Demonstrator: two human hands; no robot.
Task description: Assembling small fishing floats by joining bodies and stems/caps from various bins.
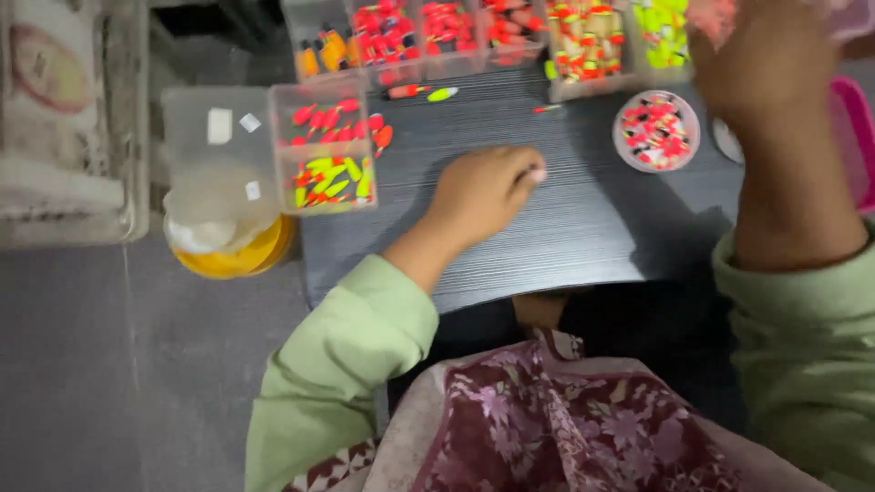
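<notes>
My left hand (pixel 483 193) rests on the dark grey table (pixel 565 228), fingers curled in, fingertips pinched together near the table's middle; whether something small sits in the pinch I cannot tell. My right hand (pixel 761 64) is raised at the upper right, blurred, its back toward me, over the far clear boxes and a pink container (pixel 855 137); what it holds is hidden. A round clear dish (pixel 657 130) of small red, pink and black floats lies just left of the right wrist. Loose floats (pixel 419 92) lie on the table beyond the left hand.
A clear box (pixel 324 150) of red and yellow-green floats overhangs the table's left edge. Several clear boxes (pixel 510 32) of floats line the far edge. A yellow tub (pixel 232 255) with a clear lid and a plastic crate (pixel 73 118) stand on the floor, left. A floral cloth (pixel 565 419) covers my lap.
</notes>
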